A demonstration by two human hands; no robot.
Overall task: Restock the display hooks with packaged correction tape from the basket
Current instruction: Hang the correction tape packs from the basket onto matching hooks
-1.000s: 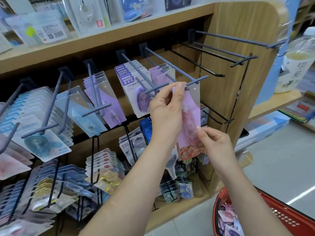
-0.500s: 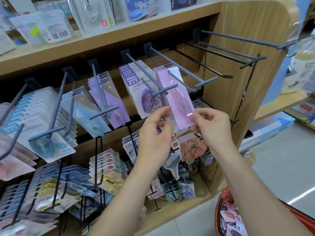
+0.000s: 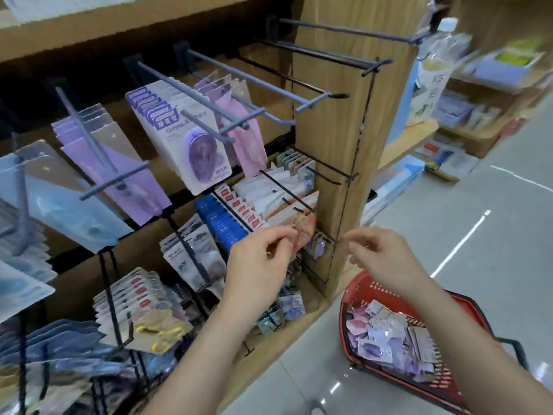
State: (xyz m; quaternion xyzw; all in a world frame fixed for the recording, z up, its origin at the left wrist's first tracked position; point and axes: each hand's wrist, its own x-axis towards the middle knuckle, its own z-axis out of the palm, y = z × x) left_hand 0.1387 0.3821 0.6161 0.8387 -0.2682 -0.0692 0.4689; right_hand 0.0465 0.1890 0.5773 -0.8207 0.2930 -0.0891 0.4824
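Wooden shop shelving fills your view, with rows of grey and black wire pegs over a glossy grey floor. The pink correction tape pack hangs at the front of its grey hook, beside the white-and-purple packs. Its long axis runs top to bottom, the hole end up at the rod and the lower end leaning a little to your right, its face turned toward you.

Your left hand hovers in front of the lower orange packs, and your right hand is above the red basket. Each grip is slack, fingers loosely curled round nothing (the blur hides finer detail). More packs lie flat in the basket on the floor, jumbled and pointing every way.
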